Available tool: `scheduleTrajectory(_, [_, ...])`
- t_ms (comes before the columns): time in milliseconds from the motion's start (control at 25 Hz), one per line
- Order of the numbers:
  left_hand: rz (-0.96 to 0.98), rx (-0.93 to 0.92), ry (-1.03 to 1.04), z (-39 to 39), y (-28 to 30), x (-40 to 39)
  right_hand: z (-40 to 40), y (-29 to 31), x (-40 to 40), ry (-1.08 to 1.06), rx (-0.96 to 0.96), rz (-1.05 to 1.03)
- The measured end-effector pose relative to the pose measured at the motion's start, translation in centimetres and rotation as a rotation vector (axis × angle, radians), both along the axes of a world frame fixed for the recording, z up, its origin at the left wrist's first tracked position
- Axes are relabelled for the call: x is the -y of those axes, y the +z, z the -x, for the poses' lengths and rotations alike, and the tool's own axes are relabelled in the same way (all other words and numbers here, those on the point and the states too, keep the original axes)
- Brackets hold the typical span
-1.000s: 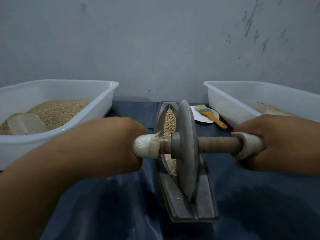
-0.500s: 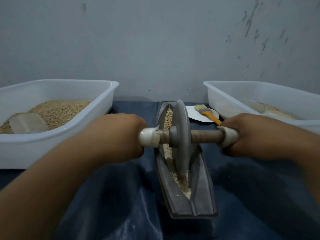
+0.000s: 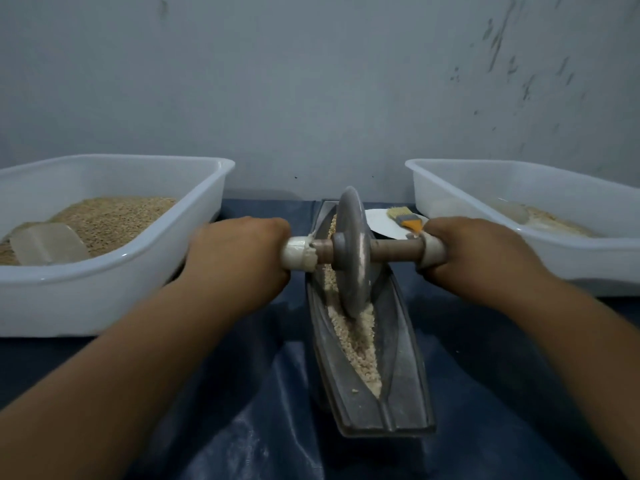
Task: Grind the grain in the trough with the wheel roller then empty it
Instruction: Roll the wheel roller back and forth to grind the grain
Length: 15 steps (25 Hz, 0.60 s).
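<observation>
A grey metal trough point(image 3: 401, 386) lies lengthwise on the dark blue table, boat-shaped, with crushed pale grain point(image 3: 360, 348) along its groove. The grey wheel roller point(image 3: 351, 251) stands on edge in the groove, past the trough's middle. A wooden axle runs through the wheel, with pale wrapped ends. My left hand point(image 3: 239, 258) grips the left end of the axle and my right hand point(image 3: 474, 254) grips the right end. The wheel hides part of the grain at the far end.
A white tub point(image 3: 114, 271) at the left holds whole grain and a clear scoop point(image 3: 48, 244). A second white tub point(image 3: 588, 258) at the right holds some ground grain. Behind the trough, a white plate point(image 3: 384, 223) carries an orange-handled brush point(image 3: 405, 218). A grey wall stands close behind.
Both hands have pushed the wheel roller away from me along the trough, from near its front end to past its middle. Crushed grain in the near groove is uncovered.
</observation>
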<state>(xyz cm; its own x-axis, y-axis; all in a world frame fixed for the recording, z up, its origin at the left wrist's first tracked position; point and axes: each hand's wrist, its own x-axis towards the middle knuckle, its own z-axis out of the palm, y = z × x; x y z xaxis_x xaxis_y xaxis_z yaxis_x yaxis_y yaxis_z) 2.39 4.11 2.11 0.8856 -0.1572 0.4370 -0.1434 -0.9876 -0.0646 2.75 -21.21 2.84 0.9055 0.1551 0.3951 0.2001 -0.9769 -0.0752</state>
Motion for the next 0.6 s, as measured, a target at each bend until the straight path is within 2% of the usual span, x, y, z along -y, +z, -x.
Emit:
scheduleTrajectory(160, [0.030,-0.256,-0.099,1.8,1.1,-1.4,2.3,2.5,2.4,0.107,-0.330,-0.004])
scheduleTrajectory(280, [0.067,-0.336,-0.191,3.6,1.6,-2.6,4.5,3.4,3.5,0.179,-0.364,0.035])
scheduleTrajectory(360, [0.062,-0.298,-0.159,3.3,1.2,-2.4,3.9,3.1,3.2,0.166,-0.309,0.034])
scheduleTrajectory(520, [-0.046,0.031,0.006,0.7,0.1,-0.2,0.4,0.3,1.0,0.033,-0.079,-0.059])
scheduleTrajectory(600, [-0.028,0.047,0.009,-0.1,0.1,0.4,-0.3,-0.2,0.3,-0.008,-0.034,-0.035])
